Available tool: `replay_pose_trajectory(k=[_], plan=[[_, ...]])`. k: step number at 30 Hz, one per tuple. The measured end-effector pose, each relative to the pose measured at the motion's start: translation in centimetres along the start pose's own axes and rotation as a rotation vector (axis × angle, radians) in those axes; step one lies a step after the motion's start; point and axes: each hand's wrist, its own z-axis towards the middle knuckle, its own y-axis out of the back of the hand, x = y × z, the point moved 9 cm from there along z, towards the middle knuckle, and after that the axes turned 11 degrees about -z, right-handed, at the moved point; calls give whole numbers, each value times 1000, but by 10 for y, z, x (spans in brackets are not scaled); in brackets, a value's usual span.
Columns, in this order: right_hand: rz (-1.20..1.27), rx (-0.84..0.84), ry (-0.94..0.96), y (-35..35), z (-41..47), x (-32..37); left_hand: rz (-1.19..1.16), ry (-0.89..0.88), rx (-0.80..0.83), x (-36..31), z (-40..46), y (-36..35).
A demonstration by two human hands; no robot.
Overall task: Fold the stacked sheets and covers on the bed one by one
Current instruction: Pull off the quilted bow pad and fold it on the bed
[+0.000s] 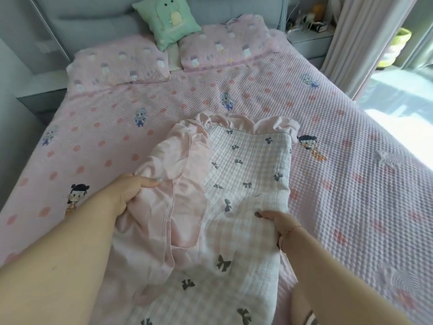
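Observation:
A quilted white-and-pink checked cover (pixel 248 165) with small dark bows and a pink ruffled edge lies bunched near the foot of the bed. Its plain pink underside (pixel 173 184), with a zip seam, is turned over on the left half. My left hand (pixel 131 191) grips the pink folded part at its left edge. My right hand (pixel 276 221) pinches the checked side at the right, thumb on top. The near part of the cover runs down out of view between my arms.
The bed carries a pink waffle bedspread (pixel 351 160) with cartoon figures and dots. Two pink pillows (pixel 121 66) and a green cushion (pixel 168 19) lie at the grey headboard. A curtain (pixel 365 43) and a bright window stand to the right, a grey nightstand (pixel 42 95) to the left.

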Motion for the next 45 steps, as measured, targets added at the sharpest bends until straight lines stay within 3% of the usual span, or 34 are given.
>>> replay_pose_trajectory(k=[12,16,22,29,35,41,45], plan=[[19,82,527,60,-90,251,-454,-179,-73,-128,-62,26],[-185,243,717,47,-128,309,-558,-268,-84,-163,-75,35],[-199,55,768,66,-139,362,-464,-371,-148,-197,-96,51],[-175,-84,892,75,-160,430,-566,-492,-250,-256,-95,48],[-242,-192,906,90,-137,471,-666,-475,-183,-283,-56,17],[-143,-269,1073,110,-162,533,-711,-687,-152,-362,-47,0],[-99,-255,1160,120,-169,549,-713,-757,-67,-380,-54,-9]])
